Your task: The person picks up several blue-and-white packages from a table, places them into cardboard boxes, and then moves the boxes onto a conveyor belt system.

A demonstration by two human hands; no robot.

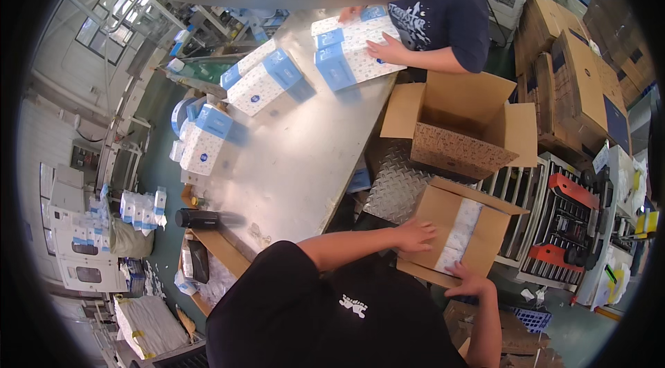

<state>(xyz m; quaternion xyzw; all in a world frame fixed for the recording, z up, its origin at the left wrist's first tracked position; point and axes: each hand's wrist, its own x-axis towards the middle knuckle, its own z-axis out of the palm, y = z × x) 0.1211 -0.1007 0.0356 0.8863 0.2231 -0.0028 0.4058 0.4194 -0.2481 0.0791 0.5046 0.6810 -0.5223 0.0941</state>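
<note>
An open brown cardboard carton [485,229] stands tilted on the end of a roller conveyor [547,226], with white patterned packs [458,233] showing inside. My left hand [415,235] lies on the carton's near left edge and grips it. At the lower corner, my right hand [471,280] holds the carton with its fingers curled around the edge. My black shirt fills the lower middle of the view.
A second, open carton [460,126] stands beside a steel table [305,153] that carries blue-and-white packs [267,81]. A person in a dark blue shirt [443,15] holds packs at the far end. Stacked cartons [575,77] rise at the right. A black cylinder [196,218] lies on the table's near end.
</note>
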